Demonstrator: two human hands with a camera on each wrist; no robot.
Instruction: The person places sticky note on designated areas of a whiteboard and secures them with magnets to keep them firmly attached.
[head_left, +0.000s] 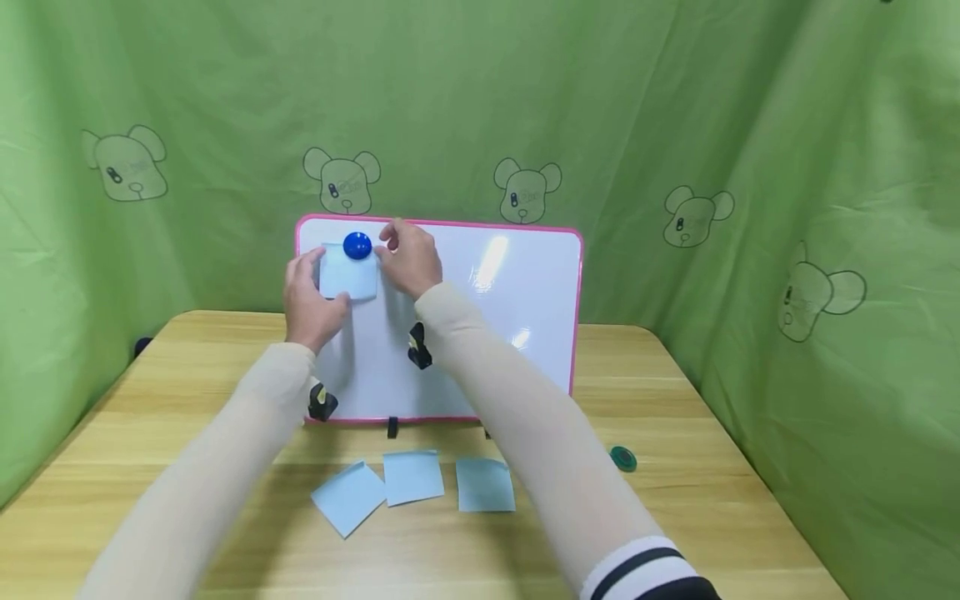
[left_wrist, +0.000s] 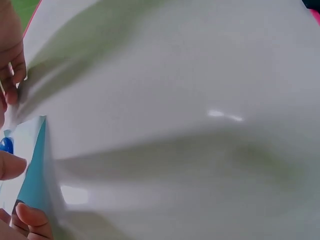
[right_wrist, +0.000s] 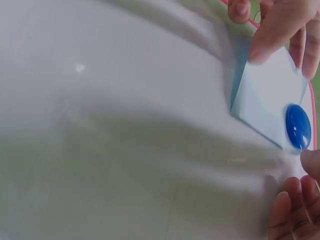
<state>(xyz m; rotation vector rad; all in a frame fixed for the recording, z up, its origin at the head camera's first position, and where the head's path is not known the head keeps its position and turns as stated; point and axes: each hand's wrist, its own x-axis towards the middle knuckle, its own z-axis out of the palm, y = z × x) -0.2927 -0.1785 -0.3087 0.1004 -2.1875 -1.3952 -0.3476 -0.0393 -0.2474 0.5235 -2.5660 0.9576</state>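
A light blue sticky note [head_left: 347,277] lies against the upper left of the whiteboard [head_left: 480,333], its lower edge lifted off the surface. A round blue magnet [head_left: 357,245] sits at the note's top edge. My left hand [head_left: 311,304] holds the note, fingers along its left side and thumb at its bottom edge. In the right wrist view, the left thumb [right_wrist: 270,37] lies on the paper. Just right of the magnet is my right hand [head_left: 412,260], thumb tip by the note's upper right corner and fingers loosely bent, with nothing visible in them.
Three more blue notes [head_left: 348,498] lie on the wooden table [head_left: 247,533] before the board. A green round magnet [head_left: 623,458] is to the right, beside the right forearm. Black feet [head_left: 392,427] support the pink-framed board. Green curtain [head_left: 480,108] encloses the table's back and sides.
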